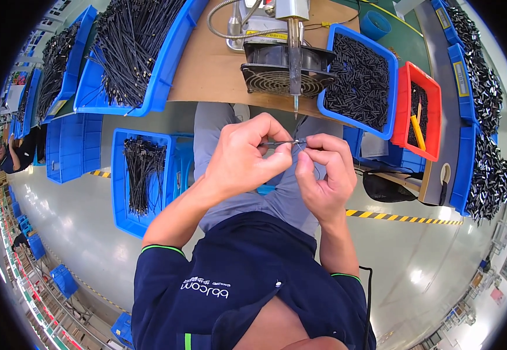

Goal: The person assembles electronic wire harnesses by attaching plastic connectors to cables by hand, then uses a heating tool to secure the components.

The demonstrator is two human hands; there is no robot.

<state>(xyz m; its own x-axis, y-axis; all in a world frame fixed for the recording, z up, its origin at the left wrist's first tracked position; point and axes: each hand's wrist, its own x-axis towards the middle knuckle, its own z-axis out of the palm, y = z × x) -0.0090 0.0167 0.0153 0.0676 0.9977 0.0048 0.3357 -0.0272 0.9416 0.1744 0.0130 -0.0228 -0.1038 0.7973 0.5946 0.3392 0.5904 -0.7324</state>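
My left hand [244, 154] pinches a thin black cable [275, 143] near its end, which points right. Thumb and forefinger of my right hand [329, 175] are closed on a small dark piece [302, 141] that meets the cable's end; its exact kind is too small to tell. Fine strands seem to show between the two hands. Just above them a soldering iron [294, 64] hangs tip down from its stand, apart from the cable. Both hands are over my lap, in front of the bench edge.
Behind the iron stands a black fan [259, 73]. Blue bins hold black cables [131, 52] at left and short black tubes [358, 81] at right. A red bin [434, 87] carries a yellow-handled tool [418, 133]. More cables lie in a low blue bin [126, 224].
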